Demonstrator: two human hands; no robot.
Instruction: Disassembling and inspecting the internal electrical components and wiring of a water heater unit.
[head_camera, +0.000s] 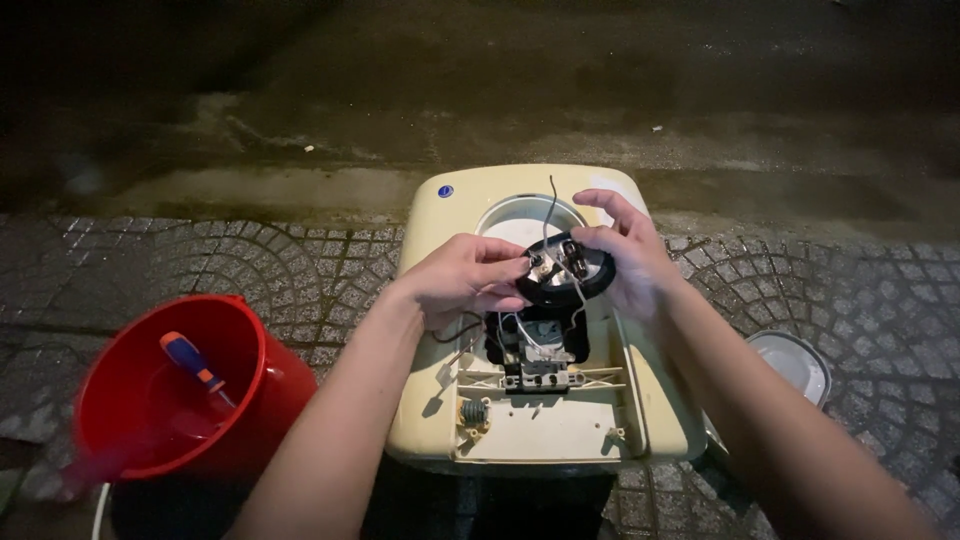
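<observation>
My left grip (470, 278) and right grip (618, 250) pinched a round black wired plate (563, 272) above the opened cream plastic appliance casing (545, 400). Its wires remained attached; an orange-handled screwdriver (195, 366) lay in the red plastic bucket (130, 420).

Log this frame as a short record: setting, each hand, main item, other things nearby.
setting: cobbled pavement at night
left hand: grips the round black wired part
right hand: steadies the same part from the far side
main item: cream appliance casing, opened, wiring showing
nearby: red bucket holding an orange and blue screwdriver; white lid to the right
</observation>
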